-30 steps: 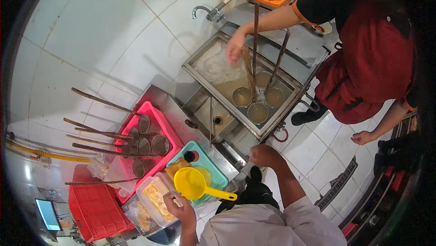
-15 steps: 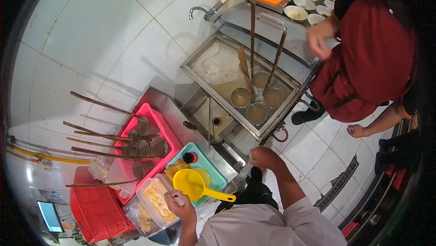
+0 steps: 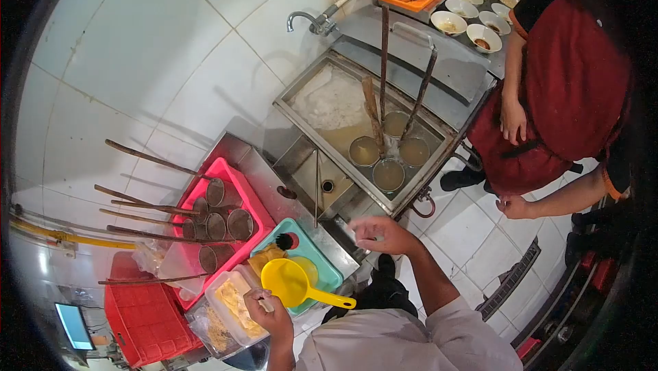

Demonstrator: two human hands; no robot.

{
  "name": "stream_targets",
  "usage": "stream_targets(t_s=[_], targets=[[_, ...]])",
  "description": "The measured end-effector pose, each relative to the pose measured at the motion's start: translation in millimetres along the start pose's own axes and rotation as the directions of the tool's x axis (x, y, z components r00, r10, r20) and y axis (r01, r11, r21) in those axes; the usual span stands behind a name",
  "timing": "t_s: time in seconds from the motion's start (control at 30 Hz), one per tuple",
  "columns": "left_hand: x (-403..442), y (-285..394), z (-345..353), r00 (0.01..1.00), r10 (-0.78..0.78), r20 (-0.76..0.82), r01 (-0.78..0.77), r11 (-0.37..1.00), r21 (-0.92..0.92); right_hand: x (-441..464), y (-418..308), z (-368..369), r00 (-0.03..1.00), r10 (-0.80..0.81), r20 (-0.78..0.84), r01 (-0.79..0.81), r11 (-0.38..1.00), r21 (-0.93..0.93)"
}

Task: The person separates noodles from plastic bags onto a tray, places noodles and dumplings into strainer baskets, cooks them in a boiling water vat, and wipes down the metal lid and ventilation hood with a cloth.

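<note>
My left hand (image 3: 269, 314) is curled, fingertips together, by the right edge of a clear plastic container (image 3: 236, 295) with pale yellow pieces. Whatever its fingers may hold is hidden. A yellow long-handled scoop (image 3: 285, 282) lies beside it, over a teal tray (image 3: 331, 271). My right hand (image 3: 384, 235) is raised near the front of the steel counter, fingers loosely stretched, slightly blurred and seemingly holding nothing. Beyond it, several round strainers (image 3: 388, 175), some with upright wooden handles, stand in cloudy liquid in a steel vat (image 3: 329, 100).
A pink tub (image 3: 229, 172) holds several long-handled strainers. A small sink (image 3: 301, 171) and a tap (image 3: 312, 23) adjoin the vat. A person in a dark red apron (image 3: 569, 76) stands at right, near white bowls (image 3: 483, 39). A red crate (image 3: 140, 316) sits lower left.
My right hand has moved left and opened from a closed shape. My left hand has shifted slightly. The co-worker's hand has lowered away from the bowls, and their other hand has moved left.
</note>
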State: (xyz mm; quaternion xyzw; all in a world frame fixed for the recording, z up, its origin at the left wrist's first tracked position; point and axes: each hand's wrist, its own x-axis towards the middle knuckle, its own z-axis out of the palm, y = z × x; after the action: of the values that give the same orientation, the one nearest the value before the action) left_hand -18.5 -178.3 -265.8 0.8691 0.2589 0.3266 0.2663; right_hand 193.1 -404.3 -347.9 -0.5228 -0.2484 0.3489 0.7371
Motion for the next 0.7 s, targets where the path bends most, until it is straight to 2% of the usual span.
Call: stream_targets(t_s=[0.03,0.07,0.1,0.13,0.2,0.3,0.4,0.5,0.7], targets=[[-0.4,0.4,-0.9,1.0,0.007,0.003,-0.007,1.0,-0.003,-0.9,-11.2,1.2,1.0,0.004,0.001,-0.004,1.0,0.002],[-1.2,-0.2,-1.1,1.0,0.005,0.004,-0.005,1.0,-0.001,-0.9,-20.1,1.4,0.989,-0.135,0.055,0.12,0.968,0.221],[-1.6,-1.3,-0.8,1.0,-0.011,0.006,0.011,1.0,-0.011,1.2,-24.9,0.5,0.957,-0.281,0.076,0.222,0.874,0.432],[-1.1,-1.8,-0.6,1.0,-0.024,0.007,0.024,0.999,-0.023,5.6,-27.1,-1.8,0.956,-0.282,0.076,0.224,0.874,0.432],[-0.1,-1.0,-0.5,1.0,-0.027,0.001,0.027,0.999,-0.034,13.8,-30.2,-6.0,0.975,-0.172,0.144,0.12,0.942,0.315],[1.3,-3.6,-1.7,1.0,-0.018,-0.014,0.017,0.999,-0.034,20.8,-27.8,-1.0,0.978,-0.101,0.18,0.065,0.978,0.199],[2.0,-6.3,-1.6,0.999,-0.019,-0.034,0.017,0.998,-0.06,22.6,-14.5,7.2,0.97,-0.134,0.201,0.11,0.986,0.126],[0.6,-7.5,0.4,0.999,-0.033,-0.037,0.029,0.996,-0.087,18.6,-9.9,13.9,0.982,-0.05,0.184,0.026,0.991,0.13],[0.2,-9.4,-0.2,0.999,-0.032,-0.013,0.031,0.998,-0.059,15.1,-4.0,18.6,0.98,-0.069,0.186,0.042,0.988,0.149]])
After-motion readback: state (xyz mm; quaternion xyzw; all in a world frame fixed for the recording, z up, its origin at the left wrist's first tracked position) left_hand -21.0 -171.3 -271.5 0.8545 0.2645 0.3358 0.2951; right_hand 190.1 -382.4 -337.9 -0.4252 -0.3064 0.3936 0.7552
